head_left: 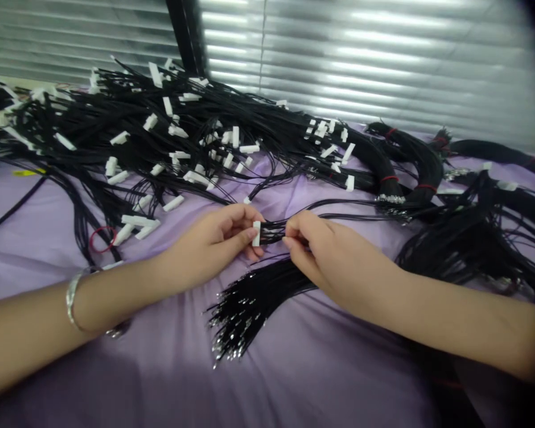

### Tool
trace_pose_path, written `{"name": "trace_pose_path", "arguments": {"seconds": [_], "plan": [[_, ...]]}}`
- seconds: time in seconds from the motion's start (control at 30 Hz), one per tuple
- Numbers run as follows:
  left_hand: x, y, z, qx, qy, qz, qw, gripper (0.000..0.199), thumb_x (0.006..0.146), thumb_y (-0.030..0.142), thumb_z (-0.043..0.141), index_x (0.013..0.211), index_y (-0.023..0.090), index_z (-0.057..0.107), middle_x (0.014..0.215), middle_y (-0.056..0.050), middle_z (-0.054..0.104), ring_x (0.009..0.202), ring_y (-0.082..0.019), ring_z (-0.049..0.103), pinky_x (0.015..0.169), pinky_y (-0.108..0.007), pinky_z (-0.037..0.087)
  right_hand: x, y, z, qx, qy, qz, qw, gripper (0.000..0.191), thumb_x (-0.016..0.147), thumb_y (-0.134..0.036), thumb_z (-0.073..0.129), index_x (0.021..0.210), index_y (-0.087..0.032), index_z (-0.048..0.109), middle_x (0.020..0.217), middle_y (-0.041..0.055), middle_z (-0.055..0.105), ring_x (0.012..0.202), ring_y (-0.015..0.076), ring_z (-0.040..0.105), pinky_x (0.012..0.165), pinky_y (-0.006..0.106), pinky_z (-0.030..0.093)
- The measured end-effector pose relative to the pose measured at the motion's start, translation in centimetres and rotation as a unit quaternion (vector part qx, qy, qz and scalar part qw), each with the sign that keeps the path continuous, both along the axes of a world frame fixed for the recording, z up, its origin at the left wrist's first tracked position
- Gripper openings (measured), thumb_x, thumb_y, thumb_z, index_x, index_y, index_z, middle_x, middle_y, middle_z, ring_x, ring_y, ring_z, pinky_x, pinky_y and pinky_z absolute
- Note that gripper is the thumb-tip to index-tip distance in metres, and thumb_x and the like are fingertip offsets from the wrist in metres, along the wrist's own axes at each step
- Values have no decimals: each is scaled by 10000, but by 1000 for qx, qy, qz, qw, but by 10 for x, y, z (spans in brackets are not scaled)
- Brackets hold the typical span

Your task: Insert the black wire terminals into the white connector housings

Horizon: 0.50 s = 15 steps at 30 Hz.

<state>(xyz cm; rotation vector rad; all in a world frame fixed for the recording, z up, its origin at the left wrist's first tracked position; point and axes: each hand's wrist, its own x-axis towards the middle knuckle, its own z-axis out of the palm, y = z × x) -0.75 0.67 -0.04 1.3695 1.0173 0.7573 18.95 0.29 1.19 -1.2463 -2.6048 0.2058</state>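
My left hand [234,232] pinches a small white plug connector [256,234] between thumb and fingers. Several thin black wires [271,233] run out of the connector's right side. My right hand [310,241] is closed with its fingertips at these wires, a short way right of the connector; exactly which wire it grips is hidden. Just below both hands lies a loose bundle of black wires [267,291], its silver crimped ends fanned out toward the lower left.
A big heap of black wires [249,110] with white connectors stretches along the back. Thick bundles tied with red bands [390,178] lie at the back right. Purple cloth [169,356] covers the surface. Window blinds [361,53] stand behind. A red ring [102,239] rests at left.
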Motion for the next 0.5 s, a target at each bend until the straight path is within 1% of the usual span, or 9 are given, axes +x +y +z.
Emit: {"name": "trace_pose_path", "arguments": {"seconds": [0.1,0.17,0.27,0.37,0.5], "plan": [[0,-1,1,-10,-4,-12,1000,50,886,161,524,920,131,546,719,8,636,613,-83,606,607,-181,511,-1,2,0,4,33,30,999,52,828,-113,511,819,-108,562,687,31,585,590,137,518,553,264,380],[1,-3,3,-34,-18,-9,999,55,885,142,520,929,120,543,722,-2,641,593,-73,595,584,-162,502,0,4,-1,7,52,50,997,66,826,-116,520,819,-103,585,713,37,608,629,139,538,589,261,398],[2,-6,7,-75,-20,-10,997,66,887,122,504,941,109,541,728,-26,662,578,-72,592,572,-159,503,1,4,-2,7,84,61,995,101,838,-148,529,807,-98,610,726,40,632,647,132,552,607,250,406],[2,-9,7,-107,-23,-17,994,68,884,111,503,941,108,538,721,-39,674,583,-84,611,573,-170,520,1,1,-3,8,114,56,992,99,818,-160,565,769,-97,623,659,16,615,581,101,529,555,220,381],[1,-7,3,-135,-54,-29,989,74,861,116,546,935,114,541,712,-46,687,605,-104,641,576,-183,543,1,1,-1,-21,142,48,988,78,795,-153,595,736,-108,619,555,-38,540,463,45,425,464,184,300]]}}
